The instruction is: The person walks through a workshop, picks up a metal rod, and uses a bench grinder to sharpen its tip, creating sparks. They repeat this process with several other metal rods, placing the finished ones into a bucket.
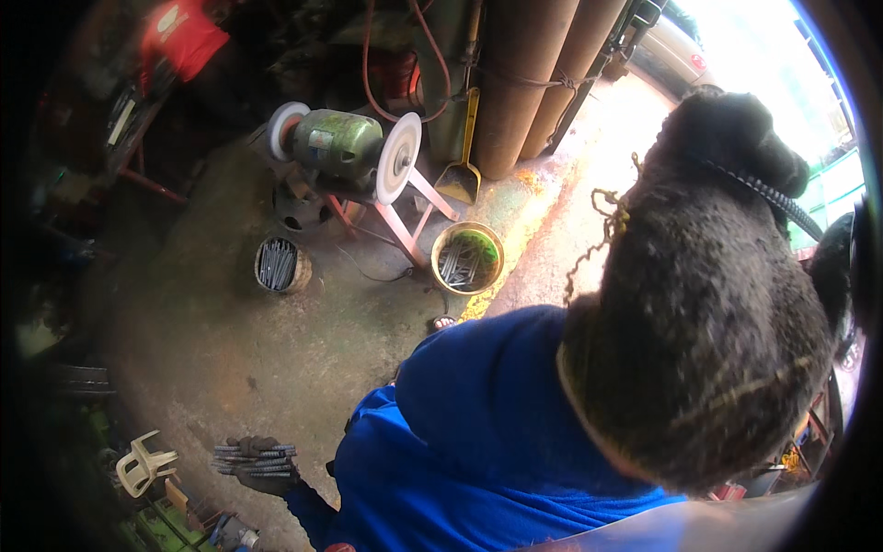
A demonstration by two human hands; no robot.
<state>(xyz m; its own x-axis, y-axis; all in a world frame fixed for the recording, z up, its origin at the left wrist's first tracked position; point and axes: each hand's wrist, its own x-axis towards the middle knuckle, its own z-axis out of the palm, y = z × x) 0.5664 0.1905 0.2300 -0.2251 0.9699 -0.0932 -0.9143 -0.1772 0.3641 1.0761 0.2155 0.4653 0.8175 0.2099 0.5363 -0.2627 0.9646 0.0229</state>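
Neither of my hands shows in the head view. Close in front of me, a person in a blue shirt (pixel 497 377) fills the lower middle, with a dark, rounded head (pixel 699 313) at the right. At the lower left, a hand in a dark glove (pixel 267 480) grips several short ribbed metal rods (pixel 253 460). Its dark blue sleeve runs behind the blue shirt, so I take it for this person's hand. On the floor farther off, one bucket (pixel 306 273) holds metal rods, and a yellowish bucket (pixel 498 258) also has rods in it.
A green bench grinder (pixel 340 143) with two pale wheels stands on a red metal stand (pixel 391 230). Behind it are a yellow dustpan (pixel 460 182) and tall brown cylinders (pixel 515 83). A cream plastic chair (pixel 143 465) is at the lower left. Someone in red (pixel 189 41) is at the far left.
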